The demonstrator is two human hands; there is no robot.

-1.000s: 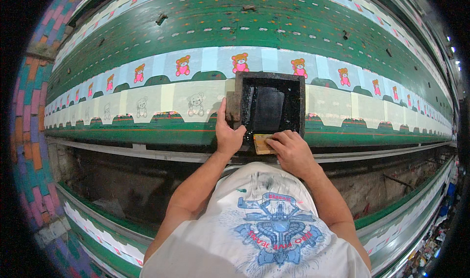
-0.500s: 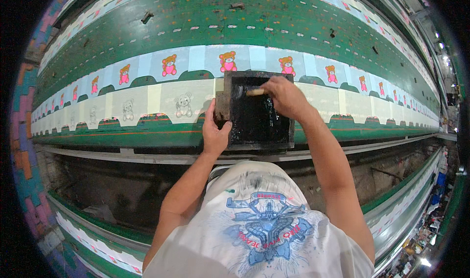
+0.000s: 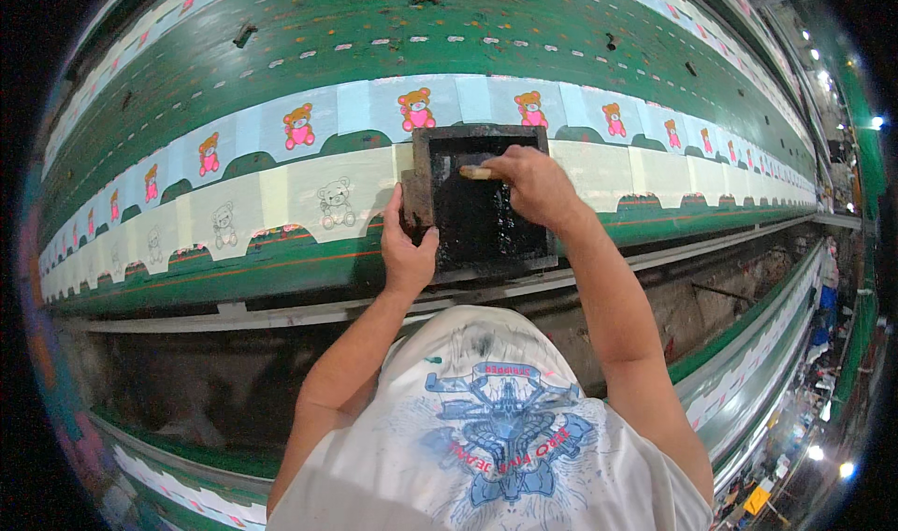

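Observation:
A dark screen frame [image 3: 424,136] with wet black ink inside lies over a strip of cream fabric pieces [image 3: 281,194], which carry bear outlines [image 3: 335,205]. My left hand [image 3: 409,247] grips the brown wooden piece [image 3: 414,194] on the frame's left side, thumb bent inward. My right hand [image 3: 533,187] is closed on a squeegee [image 3: 475,173] with a pale wooden edge, held in the upper part of the screen. Part of the squeegee is hidden by my fingers.
Behind the frame, a light blue strip [image 3: 354,96] with printed pink-and-brown bears runs along the long green table [image 3: 337,7], with small metal stops on it. A metal rail [image 3: 234,311] follows the near edge, above a dark gap. Another printing table [image 3: 178,484] lies behind me.
My right hand with the squeegee has moved from the frame's lower edge up to its upper part. My left hand stays at the left side. The whole view has shifted slightly.

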